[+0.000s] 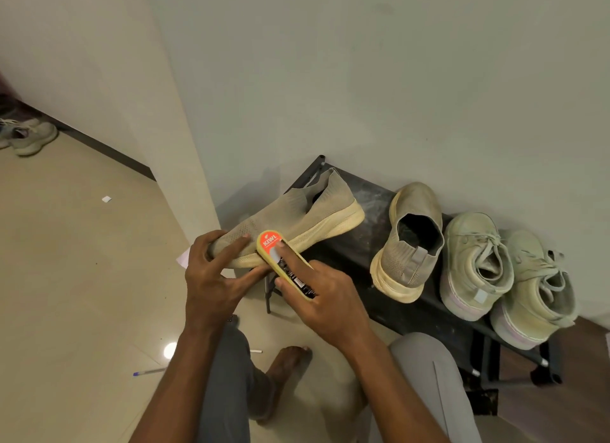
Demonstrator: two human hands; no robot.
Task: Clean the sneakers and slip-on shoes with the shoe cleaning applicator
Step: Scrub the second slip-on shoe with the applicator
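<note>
A black rack (373,244) stands against the wall; its top serves as the surface. On it, from the right: two laced sneakers (508,277) side by side, touching, then a slip-on (409,244) just beside them, heel toward the camera. A second slip-on, the held shoe (297,221), is raised over the rack's left end, toe toward the person. Left hand (214,277) grips the toe, fingers curled over the upper, thumb under the sole. Right hand (317,294) has its grip closed on the applicator (280,261), index finger extended along its top; the yellow sponge end presses against the held shoe's sole edge. A pen (148,372) lies on the floor.
</note>
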